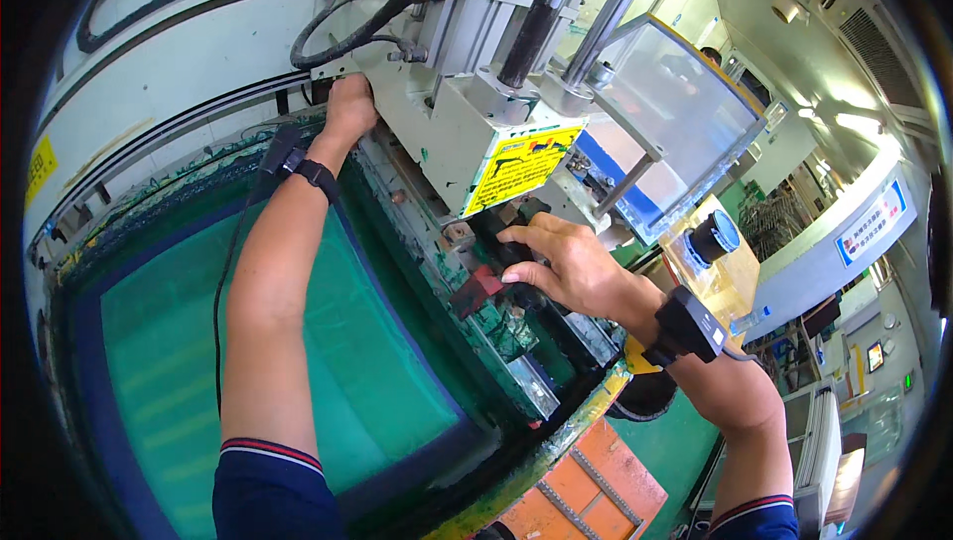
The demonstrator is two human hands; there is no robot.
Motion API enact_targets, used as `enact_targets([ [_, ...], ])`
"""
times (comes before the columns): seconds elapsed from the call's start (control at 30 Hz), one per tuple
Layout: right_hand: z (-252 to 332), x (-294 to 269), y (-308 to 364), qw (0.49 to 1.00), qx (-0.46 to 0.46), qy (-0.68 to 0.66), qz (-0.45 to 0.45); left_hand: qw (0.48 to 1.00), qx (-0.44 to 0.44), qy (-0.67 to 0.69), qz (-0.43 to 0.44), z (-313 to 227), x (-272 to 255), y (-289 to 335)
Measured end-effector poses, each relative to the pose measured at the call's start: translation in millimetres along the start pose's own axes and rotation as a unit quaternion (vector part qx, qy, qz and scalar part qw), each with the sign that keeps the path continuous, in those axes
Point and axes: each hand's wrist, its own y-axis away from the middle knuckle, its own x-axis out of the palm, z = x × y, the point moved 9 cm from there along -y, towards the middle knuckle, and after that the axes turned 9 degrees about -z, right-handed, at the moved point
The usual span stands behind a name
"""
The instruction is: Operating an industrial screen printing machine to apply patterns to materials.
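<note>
My left hand (351,109) is closed in a fist against the far side of the pale machine head (407,133). Its fingertips are hidden, and so is whatever they may grip. My right hand (571,267) hangs over the ink-stained bar assembly (511,332) below the yellow warning label (524,168). Its thumb and forefinger are apart, with no held thing showing between them. A red clamp-like part (478,290) sits just left of the thumb, and dark fittings lie behind the fingers. Under my left forearm stretches a green mesh screen (258,332) with a dark blue border.
Cylinders and shiny rods (615,9) rise above the machine head, with black hoses (362,34) beside them. A clear panel (675,103) stands at the right. A black-and-blue roll (713,237) rests near a wooden board. An orange slatted piece (586,490) lies low down.
</note>
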Motion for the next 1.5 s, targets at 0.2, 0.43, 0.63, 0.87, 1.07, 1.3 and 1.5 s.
enact_targets([
  [0.2,8,-5,-6,0.999,-0.035,-0.008,-0.017,0.999,0.005,0.029,-0.036,21,-4,-4],
  [0.43,26,-36,28,0.994,0.036,-0.018,-0.102,0.994,-0.036,-0.052,0.093,-13,-95,43],
  [0.63,46,-93,160,0.973,0.154,-0.114,-0.129,0.974,-0.056,-0.018,0.22,-111,-295,145],
  [0.87,29,13,333,0.876,0.259,-0.365,-0.18,0.962,-0.242,0.003,0.128,-167,-458,344],
  [1.07,82,191,437,0.842,0.331,-0.418,-0.079,0.959,-0.133,-0.248,0.026,-197,-536,470],
  [1.3,225,336,454,0.898,0.192,-0.379,0.114,0.933,-0.152,-0.326,-0.016,-176,-602,540],
  [1.5,267,384,450,0.942,0.14,-0.293,0.078,0.94,-0.164,-0.299,-0.028,-166,-609,550],
])
